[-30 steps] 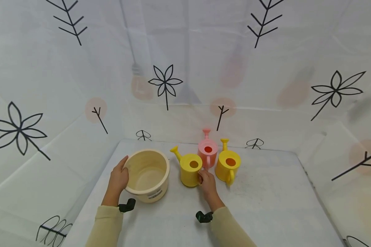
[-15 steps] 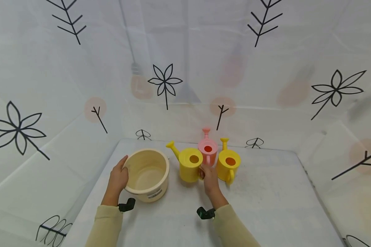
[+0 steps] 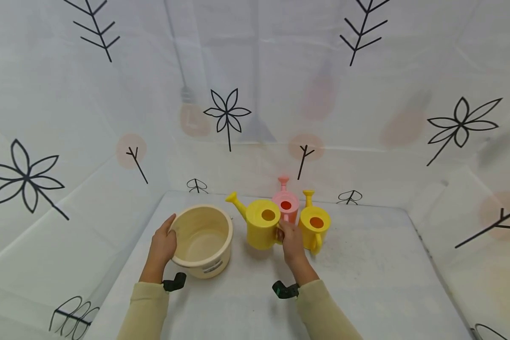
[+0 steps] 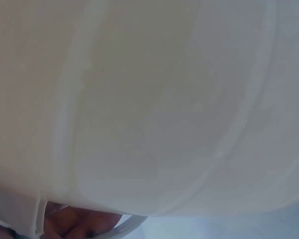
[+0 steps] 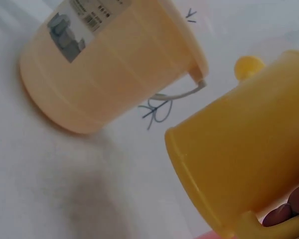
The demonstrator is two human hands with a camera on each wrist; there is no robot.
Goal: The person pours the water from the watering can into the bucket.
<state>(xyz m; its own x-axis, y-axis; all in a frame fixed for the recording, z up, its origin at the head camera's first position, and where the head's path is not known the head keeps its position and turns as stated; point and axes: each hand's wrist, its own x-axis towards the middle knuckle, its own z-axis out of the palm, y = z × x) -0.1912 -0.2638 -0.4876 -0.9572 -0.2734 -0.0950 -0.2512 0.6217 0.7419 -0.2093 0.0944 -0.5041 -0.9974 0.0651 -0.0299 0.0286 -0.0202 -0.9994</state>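
My left hand grips the rim of a cream plastic bucket on its left side. In the left wrist view the bucket's wall fills most of the picture, and curled fingers show below it. With my right hand I hold a yellow watering can by its handle. The can hangs just right of the bucket, its spout pointing left and a shadow beneath it. Behind it stands a pink watering can, partly hidden. A second yellow watering can stands to the right of my right hand.
The things stand on a white-covered table. A white patterned sheet hangs behind and at both sides. In the right wrist view the bucket's wire handle droops at its far side, and a label is stuck on its wall.
My right hand has raised the yellow watering can a little, and its spout has swung farther left over the table. My left hand and the bucket have stayed in place.
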